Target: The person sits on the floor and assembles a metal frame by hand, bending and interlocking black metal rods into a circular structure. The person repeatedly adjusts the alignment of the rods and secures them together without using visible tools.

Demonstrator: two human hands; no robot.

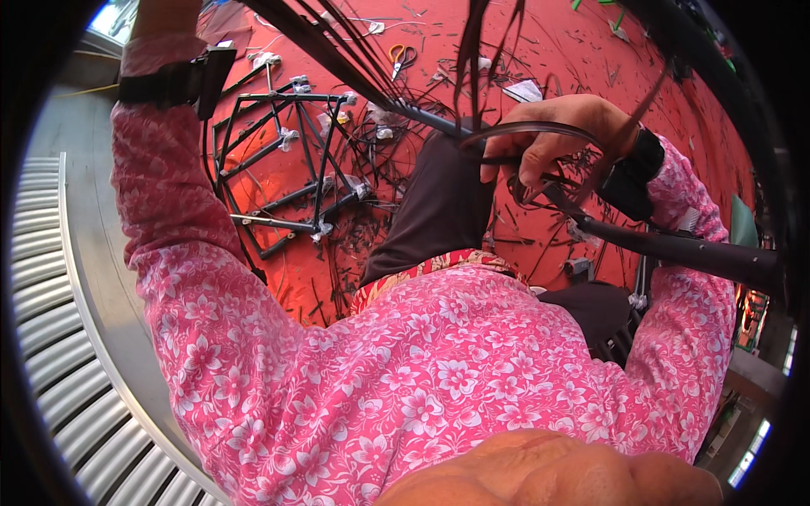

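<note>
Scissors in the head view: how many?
1. One pair of scissors with orange-yellow handles lies on the red floor near the top centre, beyond the dark strips. More may be hidden under the strips and scraps.

Below you, a red floor mat (582,51) lies littered with dark offcuts; to your left a ribbed metal shutter (51,337) borders grey concrete floor (76,143) in daylight
</note>
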